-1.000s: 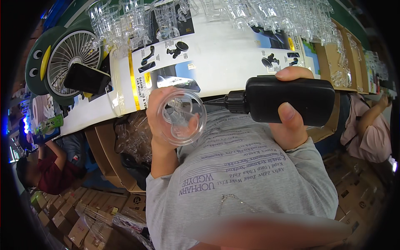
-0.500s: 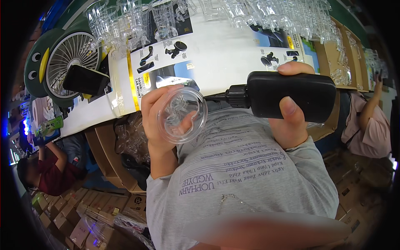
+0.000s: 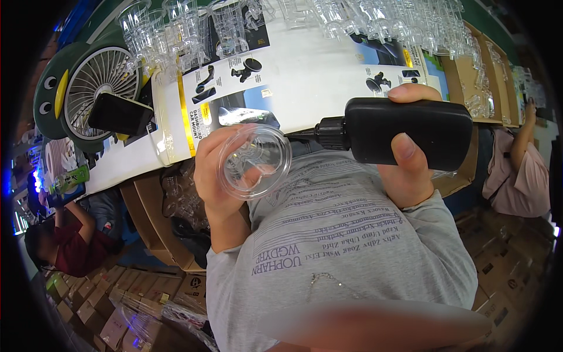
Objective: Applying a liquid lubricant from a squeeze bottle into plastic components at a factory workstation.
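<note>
My left hand [image 3: 216,170] is closed round a clear plastic cup-like piece [image 3: 256,163], its round rim turned up toward me and curved clear parts showing inside. In my right hand [image 3: 409,161] lies a flat black squeeze bottle [image 3: 407,132] on its side, thumb in front and fingers over the top edge. The bottle's ribbed black collar [image 3: 332,134] and thin nozzle point left. The nozzle's tip reaches the side of the clear piece; whether it touches or sits behind the rim I cannot tell.
Many similar clear pieces [image 3: 387,26] stand along the table's far side. At left are a green fan [image 3: 97,82] and a phone [image 3: 120,114] leaning on it. A cardboard box [image 3: 158,220] sits below the table edge. Co-workers sit at far left [image 3: 82,240] and far right [image 3: 516,167].
The clear piece has turned a little in my left hand, so its inner shapes look different. The black bottle has shifted very slightly left and up.
</note>
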The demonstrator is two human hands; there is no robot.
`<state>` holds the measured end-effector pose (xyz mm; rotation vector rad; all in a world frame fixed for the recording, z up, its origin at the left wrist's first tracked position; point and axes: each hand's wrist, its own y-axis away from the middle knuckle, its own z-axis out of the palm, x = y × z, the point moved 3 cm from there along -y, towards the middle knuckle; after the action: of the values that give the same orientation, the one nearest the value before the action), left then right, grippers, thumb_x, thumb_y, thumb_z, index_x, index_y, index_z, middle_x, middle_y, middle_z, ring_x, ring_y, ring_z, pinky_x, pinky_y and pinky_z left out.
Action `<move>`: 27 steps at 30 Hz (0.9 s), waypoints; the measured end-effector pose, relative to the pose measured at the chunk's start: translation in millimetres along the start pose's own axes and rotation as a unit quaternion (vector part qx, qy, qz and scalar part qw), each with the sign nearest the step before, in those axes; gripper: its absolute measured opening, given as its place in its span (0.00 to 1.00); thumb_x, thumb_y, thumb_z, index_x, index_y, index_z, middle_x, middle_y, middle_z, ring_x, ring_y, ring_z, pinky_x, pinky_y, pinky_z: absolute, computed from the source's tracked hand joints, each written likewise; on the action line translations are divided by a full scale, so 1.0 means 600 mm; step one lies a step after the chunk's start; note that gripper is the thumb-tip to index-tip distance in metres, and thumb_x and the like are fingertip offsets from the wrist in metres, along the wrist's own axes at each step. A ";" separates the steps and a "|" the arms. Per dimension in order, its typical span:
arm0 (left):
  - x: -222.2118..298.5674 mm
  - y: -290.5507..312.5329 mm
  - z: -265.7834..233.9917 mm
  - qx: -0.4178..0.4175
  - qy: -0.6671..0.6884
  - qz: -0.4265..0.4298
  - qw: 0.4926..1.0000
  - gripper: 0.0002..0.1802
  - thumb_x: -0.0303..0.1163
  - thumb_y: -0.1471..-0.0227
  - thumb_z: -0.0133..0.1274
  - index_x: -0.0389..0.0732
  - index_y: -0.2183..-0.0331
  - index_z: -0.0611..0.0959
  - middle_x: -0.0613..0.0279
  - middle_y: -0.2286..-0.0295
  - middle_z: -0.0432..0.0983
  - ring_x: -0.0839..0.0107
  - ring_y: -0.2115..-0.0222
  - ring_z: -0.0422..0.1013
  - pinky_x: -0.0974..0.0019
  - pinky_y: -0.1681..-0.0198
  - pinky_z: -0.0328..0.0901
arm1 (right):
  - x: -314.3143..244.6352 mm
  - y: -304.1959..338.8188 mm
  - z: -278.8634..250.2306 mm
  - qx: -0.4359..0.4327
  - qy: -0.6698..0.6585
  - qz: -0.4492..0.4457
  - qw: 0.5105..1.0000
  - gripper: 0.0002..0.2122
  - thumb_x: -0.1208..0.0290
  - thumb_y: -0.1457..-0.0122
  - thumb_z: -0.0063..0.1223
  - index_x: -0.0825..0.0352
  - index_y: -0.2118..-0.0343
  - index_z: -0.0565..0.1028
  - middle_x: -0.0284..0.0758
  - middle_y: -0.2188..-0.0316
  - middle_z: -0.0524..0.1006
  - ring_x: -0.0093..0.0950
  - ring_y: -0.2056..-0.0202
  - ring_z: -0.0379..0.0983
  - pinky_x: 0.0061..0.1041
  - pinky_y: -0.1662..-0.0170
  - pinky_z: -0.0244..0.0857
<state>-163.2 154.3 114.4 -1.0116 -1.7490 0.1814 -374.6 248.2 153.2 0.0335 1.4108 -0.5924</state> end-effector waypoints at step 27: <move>-0.013 0.016 -0.006 0.084 0.043 -0.030 0.995 0.23 0.40 0.52 0.51 0.30 0.61 0.74 0.46 0.66 0.73 0.54 0.65 0.70 0.58 0.60 0.64 | -0.003 0.004 0.006 -0.001 -0.011 0.060 0.998 0.18 0.70 0.54 0.54 0.72 0.59 0.68 0.39 0.63 0.71 0.26 0.66 0.72 0.19 0.63 0.67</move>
<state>-154.1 153.5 104.9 -0.8323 -1.6538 0.2382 -370.3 249.5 154.6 0.1094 1.3779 -0.4909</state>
